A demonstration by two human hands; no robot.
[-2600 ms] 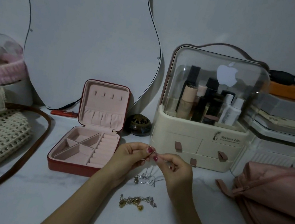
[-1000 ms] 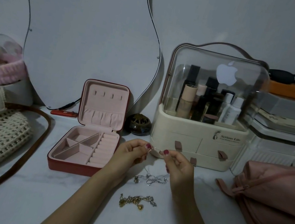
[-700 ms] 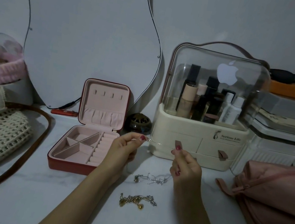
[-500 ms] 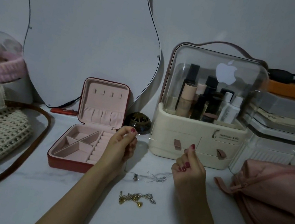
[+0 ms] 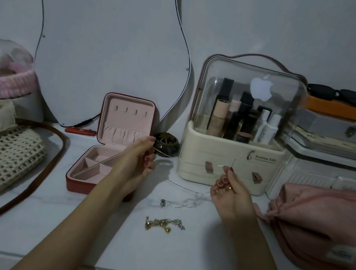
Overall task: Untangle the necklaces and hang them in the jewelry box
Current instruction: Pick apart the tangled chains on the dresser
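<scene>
Both hands are raised above the white tabletop and pinch one thin silver chain between them. The left hand closes thumb and forefinger on one end of the chain, the other fingers curled in; the right hand pinches the other end in the same way, with a short piece of chain standing up above its fingertips. Between the two pinches the chain runs nearly level, left to right, stretched in the air in front of the cream cosmetic organizer. Below the right hand more silver chain lies in a loose tangle on the table, and a fine strand goes from it toward the left; I cannot tell if it is joined to the held piece. Nearer to the person, below and between the hands, lies a gold chain in a small heap. The open jewelry box stands just left of the left hand, its lid upright with four small hooks.
</scene>
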